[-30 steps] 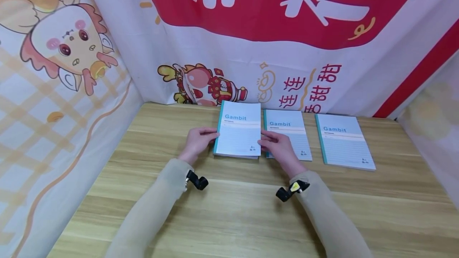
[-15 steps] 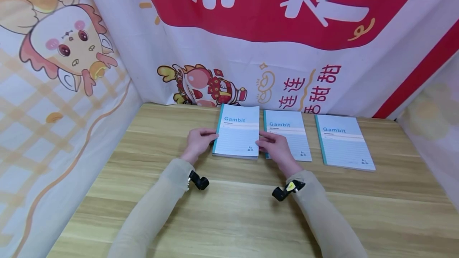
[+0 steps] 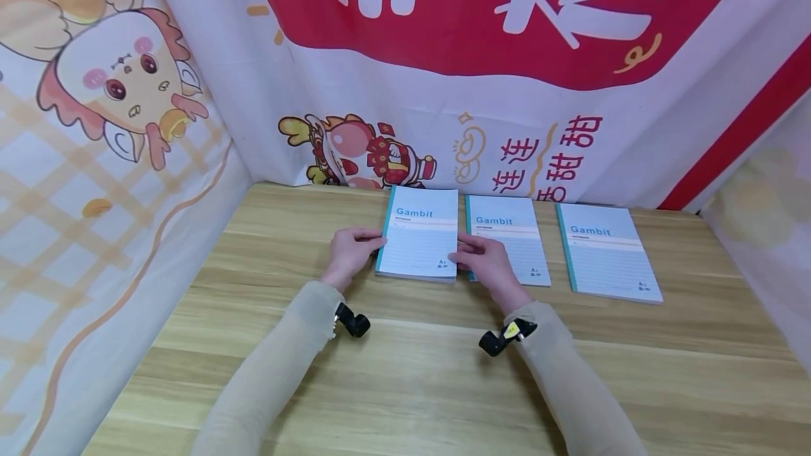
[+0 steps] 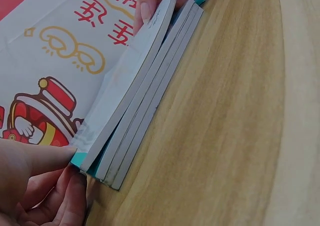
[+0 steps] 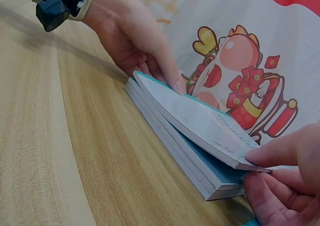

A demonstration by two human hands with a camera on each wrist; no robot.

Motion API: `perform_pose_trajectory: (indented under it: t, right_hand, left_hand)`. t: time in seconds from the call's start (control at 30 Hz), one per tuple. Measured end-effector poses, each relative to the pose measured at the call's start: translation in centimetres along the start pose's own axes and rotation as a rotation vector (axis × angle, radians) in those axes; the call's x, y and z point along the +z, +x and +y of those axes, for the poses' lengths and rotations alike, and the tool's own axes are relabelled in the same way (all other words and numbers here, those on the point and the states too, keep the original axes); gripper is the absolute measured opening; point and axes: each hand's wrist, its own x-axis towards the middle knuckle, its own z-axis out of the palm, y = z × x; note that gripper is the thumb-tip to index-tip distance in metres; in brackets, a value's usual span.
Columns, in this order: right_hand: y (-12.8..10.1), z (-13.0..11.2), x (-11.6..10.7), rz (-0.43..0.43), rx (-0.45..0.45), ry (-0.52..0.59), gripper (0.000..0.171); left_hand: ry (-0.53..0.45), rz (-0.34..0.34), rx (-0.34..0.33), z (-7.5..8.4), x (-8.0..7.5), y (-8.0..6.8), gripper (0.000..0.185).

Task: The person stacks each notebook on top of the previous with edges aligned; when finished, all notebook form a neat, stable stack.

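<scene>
A light-blue Gambit notebook (image 3: 420, 234) with a teal spine lies over a stack of similar notebooks (image 5: 172, 147). In both wrist views a narrow gap shows between it and the stack, and it bows slightly. My left hand (image 3: 350, 253) pinches its spine edge, thumb on the cover and the other fingers curled below. At the opposite edge, my right hand (image 3: 488, 262) grips it with the thumb on top and fingers underneath. The left wrist view shows the page edges of the lower notebooks (image 4: 150, 98) lined up on the table.
Two more Gambit notebooks lie to the right: a near one (image 3: 507, 220), partly covered by my right hand, and a farther one (image 3: 610, 252). A printed cloth (image 3: 380, 83) hangs behind the wooden table (image 3: 405, 371), with another cloth (image 3: 95, 231) along the left.
The top notebook has come down closer over the stack and shifted slightly left. My right hand has moved a little left with it; the left hand has hardly moved.
</scene>
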Motion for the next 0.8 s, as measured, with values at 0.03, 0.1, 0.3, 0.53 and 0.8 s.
perform_pose_trajectory:
  t: [0.03, 0.1, 0.3, 0.53, 0.8]
  right_hand:
    - [0.02, 0.02, 0.03, 0.002, -0.001, -0.003, 0.053]
    - [0.05, 0.03, 0.07, 0.004, -0.002, -0.011, 0.053]
    - [0.05, 0.0, 0.17, 0.011, -0.011, -0.012, 0.052]
    - [-0.09, -0.09, 0.35, 0.023, -0.032, -0.068, 0.052]
    - [-0.43, -0.43, 0.47, 0.028, -0.044, -0.155, 0.052]
  left_hand:
    - [-0.002, 0.001, 0.0, -0.01, 0.03, 0.02, 0.022]
    - [-0.002, 0.006, 0.002, -0.04, 0.07, 0.05, 0.022]
    - [-0.008, 0.018, 0.022, -0.28, 0.12, 0.11, 0.021]
    - [-0.014, 0.029, 0.033, -0.45, 0.13, 0.14, 0.02]
    - [-0.006, 0.034, 0.04, -0.38, 0.15, -0.03, 0.021]
